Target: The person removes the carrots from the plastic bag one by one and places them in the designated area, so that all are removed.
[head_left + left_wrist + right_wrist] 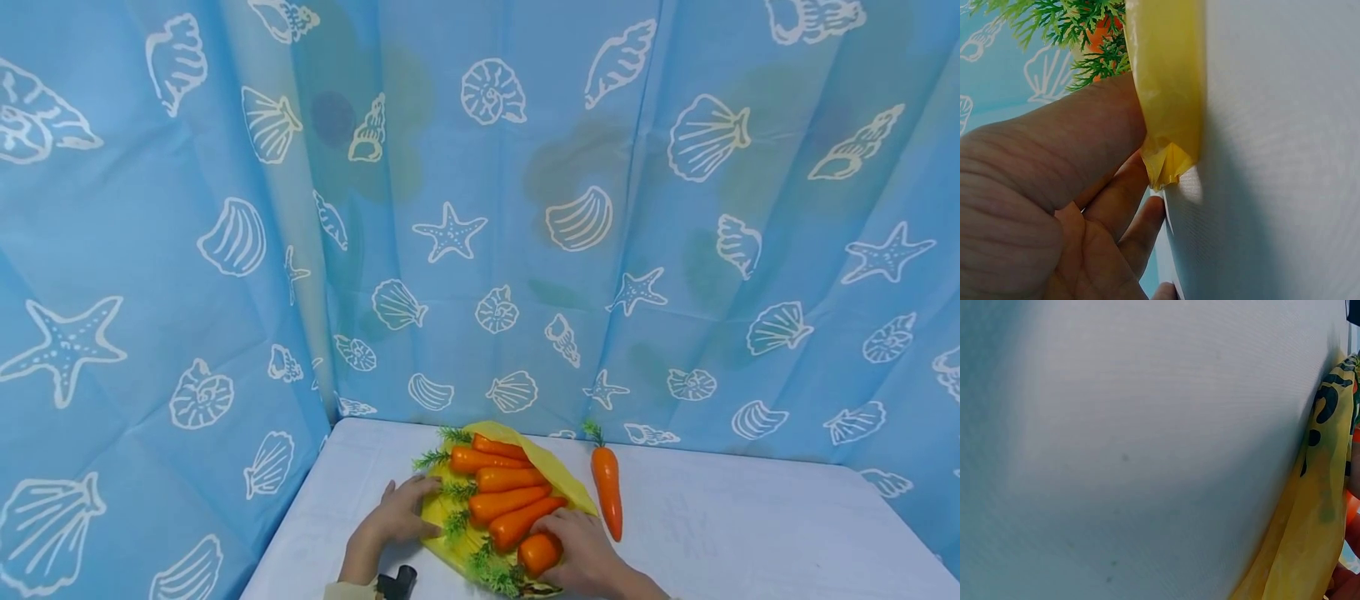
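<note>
head view faces forward and down; wrist views, much nearer, share its yellow plastic bag [564,477] at six o'clock.

Head cam looks pretty decent on my end: bright, soft, fairly even light, with the tabletop [712,517] close to washed out and small glossy highlights on the carrots [512,479]. The curtain [487,167] reads clearly nearly out to the edges. I can't pin down the lamp, though. Left wrist feed's dimmer; I get a sheen on the yellow plastic [1169,75] and a soft grey shadow beside it. Right wrist is worst: hazy, bluish-dark at left, broad shadow along the yellow plastic, tabletop all mushy.
</note>
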`<state>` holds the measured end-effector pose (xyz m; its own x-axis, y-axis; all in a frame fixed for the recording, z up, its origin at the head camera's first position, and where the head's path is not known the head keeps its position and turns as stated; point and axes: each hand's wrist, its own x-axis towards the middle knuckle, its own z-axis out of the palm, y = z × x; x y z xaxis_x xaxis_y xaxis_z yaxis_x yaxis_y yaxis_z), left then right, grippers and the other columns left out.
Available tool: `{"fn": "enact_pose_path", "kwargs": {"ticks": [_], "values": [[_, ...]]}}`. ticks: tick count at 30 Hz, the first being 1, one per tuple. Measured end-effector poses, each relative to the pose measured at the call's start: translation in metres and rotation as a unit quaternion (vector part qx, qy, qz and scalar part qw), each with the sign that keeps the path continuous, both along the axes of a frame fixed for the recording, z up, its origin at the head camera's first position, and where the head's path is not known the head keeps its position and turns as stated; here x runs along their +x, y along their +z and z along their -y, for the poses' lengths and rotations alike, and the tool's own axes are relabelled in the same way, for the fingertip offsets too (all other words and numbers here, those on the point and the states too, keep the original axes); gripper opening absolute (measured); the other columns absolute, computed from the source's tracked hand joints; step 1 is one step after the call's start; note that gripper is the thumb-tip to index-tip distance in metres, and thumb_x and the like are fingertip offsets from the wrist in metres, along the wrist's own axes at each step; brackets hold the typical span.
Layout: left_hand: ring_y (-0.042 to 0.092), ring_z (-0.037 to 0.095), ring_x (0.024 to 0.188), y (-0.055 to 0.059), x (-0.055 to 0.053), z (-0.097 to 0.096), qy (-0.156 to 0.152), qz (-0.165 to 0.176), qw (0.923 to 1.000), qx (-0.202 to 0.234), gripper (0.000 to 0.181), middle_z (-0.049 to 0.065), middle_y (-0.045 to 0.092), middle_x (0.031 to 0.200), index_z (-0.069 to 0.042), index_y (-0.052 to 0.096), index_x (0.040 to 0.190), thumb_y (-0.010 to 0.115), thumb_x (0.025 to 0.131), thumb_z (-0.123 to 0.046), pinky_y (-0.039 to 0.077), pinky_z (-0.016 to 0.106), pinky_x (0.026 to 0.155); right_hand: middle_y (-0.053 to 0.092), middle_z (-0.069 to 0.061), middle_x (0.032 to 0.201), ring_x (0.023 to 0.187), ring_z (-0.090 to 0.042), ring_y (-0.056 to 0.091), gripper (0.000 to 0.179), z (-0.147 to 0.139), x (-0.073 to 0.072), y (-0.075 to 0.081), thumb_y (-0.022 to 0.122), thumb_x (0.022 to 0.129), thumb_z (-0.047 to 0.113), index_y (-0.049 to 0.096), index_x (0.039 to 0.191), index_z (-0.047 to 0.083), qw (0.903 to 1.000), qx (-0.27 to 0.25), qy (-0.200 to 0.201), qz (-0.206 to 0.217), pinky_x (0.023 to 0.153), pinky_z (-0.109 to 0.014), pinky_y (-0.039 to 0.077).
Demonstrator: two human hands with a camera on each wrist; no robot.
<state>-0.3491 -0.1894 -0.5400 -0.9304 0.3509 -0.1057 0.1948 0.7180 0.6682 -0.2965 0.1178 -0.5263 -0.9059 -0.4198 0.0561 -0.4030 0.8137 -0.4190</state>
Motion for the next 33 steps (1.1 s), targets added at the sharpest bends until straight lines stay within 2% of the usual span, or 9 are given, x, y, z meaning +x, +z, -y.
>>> {"fn": "enact_pose_path", "kwargs": {"ticks": [3, 8, 11, 20, 27, 33], "values": [[0.032, 0.045, 0.144, 0.001, 0.0, -0.001, 0.002, 0.001, 1.0, 0.001, 0.065, 0.014, 0.05, 0.148, -0.01, 0.059, 0.135, 0.084, 0.075, -0.022, 0.002, 0.073, 0.116, 0.057, 0.02, 0.129, 0.107, -0.005, 0.054, 0.068, -0.001, 0.0, 0.0, 0.073, 0.067, 0.074, 0.062, 0.124, 0.039, 1.0, -0.002, 0.003, 0.006, 0.09, -0.034, 0.054], [0.033, 0.044, 0.144, 0.0, 0.001, -0.001, 0.005, 0.002, 1.0, -0.001, 0.066, 0.013, 0.05, 0.148, -0.011, 0.059, 0.135, 0.084, 0.076, -0.023, 0.003, 0.072, 0.117, 0.061, 0.017, 0.107, 0.095, -0.009, 0.052, 0.045, -0.006, 0.0, 0.001, 0.084, 0.071, 0.052, 0.067, 0.109, 0.035, 0.999, 0.011, 0.009, 0.042, 0.085, -0.041, 0.05], [0.033, 0.044, 0.144, 0.0, 0.001, -0.001, 0.007, 0.003, 1.0, 0.0, 0.066, 0.013, 0.05, 0.148, -0.012, 0.059, 0.135, 0.084, 0.076, -0.024, 0.003, 0.072, 0.117, 0.061, 0.016, 0.1, 0.09, -0.01, 0.052, 0.042, -0.007, -0.001, 0.002, 0.086, 0.071, 0.043, 0.067, 0.106, 0.031, 0.9986, 0.009, 0.017, 0.049, 0.081, -0.04, 0.048], [0.032, 0.044, 0.144, 0.001, 0.001, -0.001, 0.005, 0.003, 1.0, -0.002, 0.065, 0.013, 0.05, 0.148, -0.011, 0.059, 0.135, 0.084, 0.076, -0.022, 0.002, 0.072, 0.117, 0.064, 0.011, 0.107, 0.093, -0.009, 0.055, 0.045, -0.005, 0.001, 0.011, 0.085, 0.074, 0.038, 0.066, 0.113, 0.025, 0.9974, -0.033, 0.024, 0.059, 0.08, -0.033, 0.054], [0.032, 0.044, 0.144, 0.001, 0.003, -0.001, 0.002, 0.003, 1.0, -0.001, 0.065, 0.014, 0.05, 0.148, -0.01, 0.059, 0.135, 0.084, 0.076, -0.021, 0.003, 0.072, 0.116, 0.063, 0.008, 0.114, 0.101, -0.014, 0.056, 0.045, -0.003, 0.003, 0.018, 0.083, 0.079, 0.032, 0.063, 0.118, 0.022, 0.9938, -0.074, 0.027, 0.078, 0.09, -0.042, 0.055], [0.032, 0.044, 0.144, 0.002, 0.002, -0.001, -0.002, -0.006, 1.0, 0.0, 0.065, 0.013, 0.05, 0.148, -0.01, 0.059, 0.135, 0.084, 0.076, -0.021, 0.003, 0.072, 0.116, 0.063, 0.005, 0.121, 0.105, -0.015, 0.057, 0.047, 0.0, 0.004, 0.022, 0.079, 0.083, 0.031, 0.061, 0.125, 0.02, 0.9921, -0.092, 0.039, 0.076, 0.094, -0.043, 0.055]]}}
